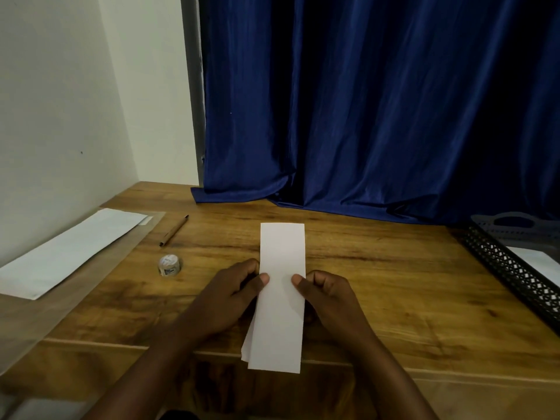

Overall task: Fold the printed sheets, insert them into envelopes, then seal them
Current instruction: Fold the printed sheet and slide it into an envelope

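At lower centre of the frame, the folded sheet lies lengthwise on the wooden desk, its near end overhanging the edge. The left hand and right hand pinch its long sides, thumbs on top, probably to keep the layers aligned. An envelope waits at left, likely for insertion, beside a pen and sticker roll; a mesh tray sits right.

White folded sheet, brown wood-grain table, deep blue curtain, black lattice-patterned tray.
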Motion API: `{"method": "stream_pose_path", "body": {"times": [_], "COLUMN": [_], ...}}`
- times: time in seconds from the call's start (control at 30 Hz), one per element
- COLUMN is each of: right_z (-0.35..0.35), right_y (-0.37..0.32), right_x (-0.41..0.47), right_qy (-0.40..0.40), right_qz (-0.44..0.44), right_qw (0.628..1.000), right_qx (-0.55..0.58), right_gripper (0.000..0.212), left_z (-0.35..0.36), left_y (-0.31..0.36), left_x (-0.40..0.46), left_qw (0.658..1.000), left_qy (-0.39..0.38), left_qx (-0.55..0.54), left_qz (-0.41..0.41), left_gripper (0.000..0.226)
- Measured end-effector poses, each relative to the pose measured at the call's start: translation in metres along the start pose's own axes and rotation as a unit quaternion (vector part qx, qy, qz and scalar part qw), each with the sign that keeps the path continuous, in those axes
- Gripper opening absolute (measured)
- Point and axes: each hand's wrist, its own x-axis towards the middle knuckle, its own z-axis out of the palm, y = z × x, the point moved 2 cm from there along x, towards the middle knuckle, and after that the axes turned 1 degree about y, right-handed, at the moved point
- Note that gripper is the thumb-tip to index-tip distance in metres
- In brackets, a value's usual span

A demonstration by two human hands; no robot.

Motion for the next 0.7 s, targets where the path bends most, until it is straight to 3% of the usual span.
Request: {"method": "stream_pose_path", "body": {"times": [0.13,0.4,0.53,0.7], "right_z": [0.002,0.0,-0.003,-0.005], "right_y": [0.0,0.006,0.007,0.012], "right_x": [0.0,0.002,0.003,0.007], "right_qy": [0.006,0.017,0.047,0.072], "right_qz": [-0.003,0.007,0.008,0.019], "right_qw": [1.0,1.0,0.999,0.997], "right_qx": [0.014,0.022,0.009,-0.004], "right_gripper": [0.029,0.007,0.007,0.019], "left_z": [-0.002,0.0,-0.002,-0.021], "left_y": [-0.001,0.002,0.008,0.019], "left_x": [0.0,0.001,-0.001,-0.014], "left_qw": [1.0,0.999,0.994,0.986], "left_qy": [0.008,0.002,0.028,0.091], "left_qx": [-0.011,0.027,0.08,0.089], "left_qz": [-0.002,0.037,0.072,0.11], "left_gripper": [0.031,0.015,0.037,0.038]}}
